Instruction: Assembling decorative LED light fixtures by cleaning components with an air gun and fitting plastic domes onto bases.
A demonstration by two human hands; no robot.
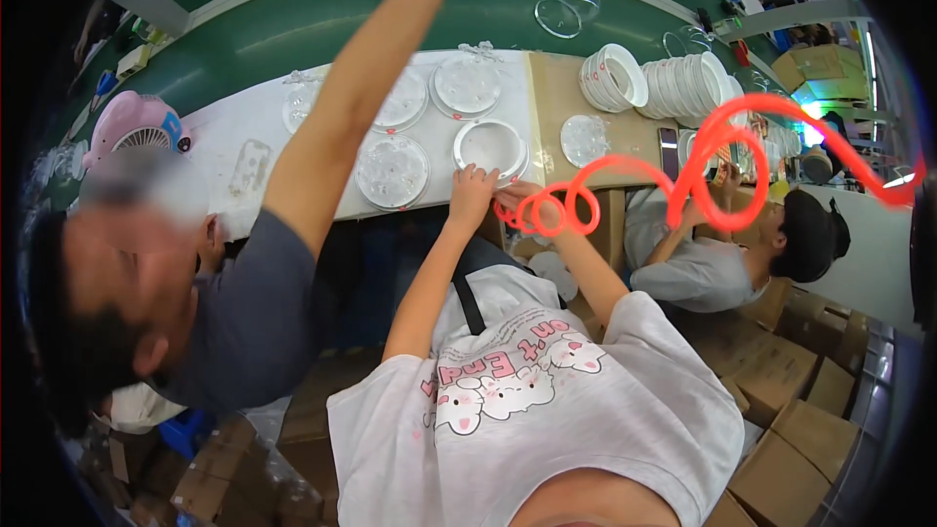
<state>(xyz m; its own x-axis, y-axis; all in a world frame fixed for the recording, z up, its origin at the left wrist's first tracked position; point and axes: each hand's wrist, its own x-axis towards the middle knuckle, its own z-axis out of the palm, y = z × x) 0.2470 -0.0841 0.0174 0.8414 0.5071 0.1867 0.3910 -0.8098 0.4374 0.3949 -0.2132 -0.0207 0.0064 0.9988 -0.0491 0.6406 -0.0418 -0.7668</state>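
A white round housing (525, 158) with a raised rim sits at the table's near edge, in front of me. My left hand (472, 197) rests on its near-left rim, fingers bent over the edge. Close beside it, my right hand (511, 199) is closed at the near-right rim; what its fingers hold is too small to make out. A red coiled hose (717, 164) stretches from the right side to my right wrist, and its small loops partly cover that hand. Beside the housing lie similar round units with clear, patterned faces, including one unit (392, 172) on the left.
Stacked white round shells (673, 86) stand at the back right, near a loose clear disc (586, 141). At left, a person's arm (337, 107) reaches across the table near a pink fan (137, 127). Another person (717, 254) sits at right. Cardboard boxes (771, 371) lie behind.
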